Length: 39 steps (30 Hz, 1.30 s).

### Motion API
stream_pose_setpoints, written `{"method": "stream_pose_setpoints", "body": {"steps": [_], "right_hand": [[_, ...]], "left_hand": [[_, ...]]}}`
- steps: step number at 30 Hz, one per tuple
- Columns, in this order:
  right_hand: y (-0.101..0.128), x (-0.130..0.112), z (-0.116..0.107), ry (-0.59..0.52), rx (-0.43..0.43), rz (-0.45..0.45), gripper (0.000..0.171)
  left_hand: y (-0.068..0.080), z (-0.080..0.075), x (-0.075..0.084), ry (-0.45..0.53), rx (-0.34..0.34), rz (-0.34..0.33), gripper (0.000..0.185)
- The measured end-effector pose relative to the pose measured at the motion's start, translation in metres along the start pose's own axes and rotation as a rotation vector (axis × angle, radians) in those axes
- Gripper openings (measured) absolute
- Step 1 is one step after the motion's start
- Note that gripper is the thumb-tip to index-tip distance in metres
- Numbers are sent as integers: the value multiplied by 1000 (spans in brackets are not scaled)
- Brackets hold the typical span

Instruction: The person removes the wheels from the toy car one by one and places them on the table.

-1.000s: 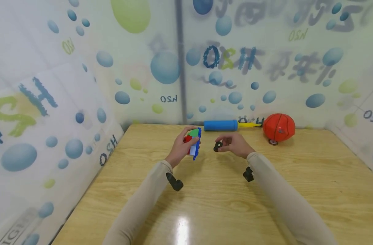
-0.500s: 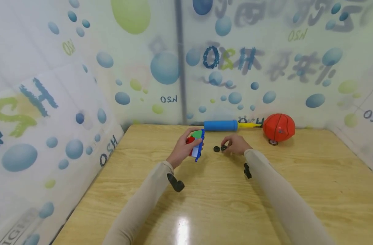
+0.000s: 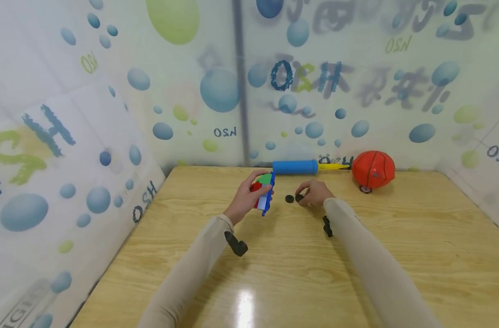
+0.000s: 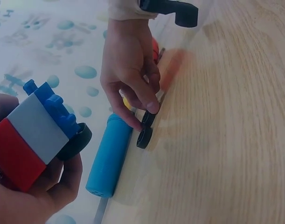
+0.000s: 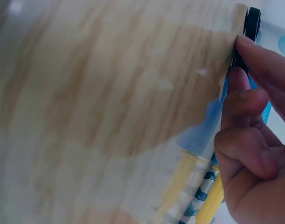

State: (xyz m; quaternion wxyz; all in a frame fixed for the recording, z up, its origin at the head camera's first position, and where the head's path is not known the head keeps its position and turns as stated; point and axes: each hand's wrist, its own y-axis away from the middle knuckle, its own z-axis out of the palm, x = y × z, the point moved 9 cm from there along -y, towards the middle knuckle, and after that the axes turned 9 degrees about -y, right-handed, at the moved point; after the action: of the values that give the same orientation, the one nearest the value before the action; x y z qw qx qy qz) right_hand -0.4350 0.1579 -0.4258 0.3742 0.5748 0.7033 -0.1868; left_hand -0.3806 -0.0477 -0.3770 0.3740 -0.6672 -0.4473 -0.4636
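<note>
My left hand (image 3: 244,199) grips a toy block car (image 3: 263,203) above the table, with its blue base turned to the right. Red, white and green blocks sit on that base. In the left wrist view a black wheel (image 4: 79,141) shows at the base. My right hand (image 3: 318,193) is down at the tabletop, pinching a loose black wheel (image 3: 299,197) between thumb and fingertips. Just left of it a second loose black wheel (image 3: 289,199) lies flat. The right wrist view shows the fingers partly covering the pinched wheel.
Along the back wall lies a blue pump (image 3: 295,167) with a yellow nozzle end (image 3: 333,167). A red ball-shaped toy (image 3: 373,169) stands at the back right, with a small wheel-like part under it. The wooden table (image 3: 290,273) meets patterned walls.
One second ago my right hand held the loose wheels above the table. It has lowered them and moved slightly right; one now lies released. The car has shifted slightly right.
</note>
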Motion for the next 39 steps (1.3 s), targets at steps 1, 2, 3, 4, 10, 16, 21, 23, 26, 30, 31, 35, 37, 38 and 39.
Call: {"method": "stream_pose_setpoints", "body": {"steps": [1,2,3,4,10,16,21,23,26,30,31,35,37,38,39], "right_hand": [[-1,0,0,0,-1,3,34],[-1,1,0,3,-2,4,34],[-1,1,0,3,-3,3,35],[-2,1,1,3,-4,0,35],[0,-1,2,4,-2,-20,39],[4,-4,1,2,9,-11,47],[5,-7,-2,-12,10,-30,45],[6,-9,-3,-16,9,-43,44],[10,-16,-6,-5,10,-79,44],[17,-31,-10,8,27,-138,43],[19,-35,-11,8,34,-153,43],[29,-55,-15,10,76,-222,39],[35,-65,-16,-8,91,-262,37],[37,-70,-15,-19,97,-287,36],[40,-75,-14,-33,100,-309,36]], "left_hand": [[0,0,0,-3,-1,-3,43],[0,0,0,-5,-3,-5,43],[-1,0,-1,-5,-5,-6,43],[-1,0,-1,-7,-4,-8,44],[-2,1,-1,5,-12,-3,45],[-3,1,-4,11,-7,-9,46],[-2,0,-3,10,8,-13,44],[-2,-2,-4,14,17,-15,40],[-2,-3,-5,40,19,-32,38],[-2,-1,-7,93,-11,-54,44],[-2,0,-7,110,-21,-57,45],[-2,3,-8,185,-56,-68,47],[-2,4,-8,210,-68,-71,47],[-2,4,-9,219,-71,-74,47],[-2,4,-9,223,-72,-74,47]]}}
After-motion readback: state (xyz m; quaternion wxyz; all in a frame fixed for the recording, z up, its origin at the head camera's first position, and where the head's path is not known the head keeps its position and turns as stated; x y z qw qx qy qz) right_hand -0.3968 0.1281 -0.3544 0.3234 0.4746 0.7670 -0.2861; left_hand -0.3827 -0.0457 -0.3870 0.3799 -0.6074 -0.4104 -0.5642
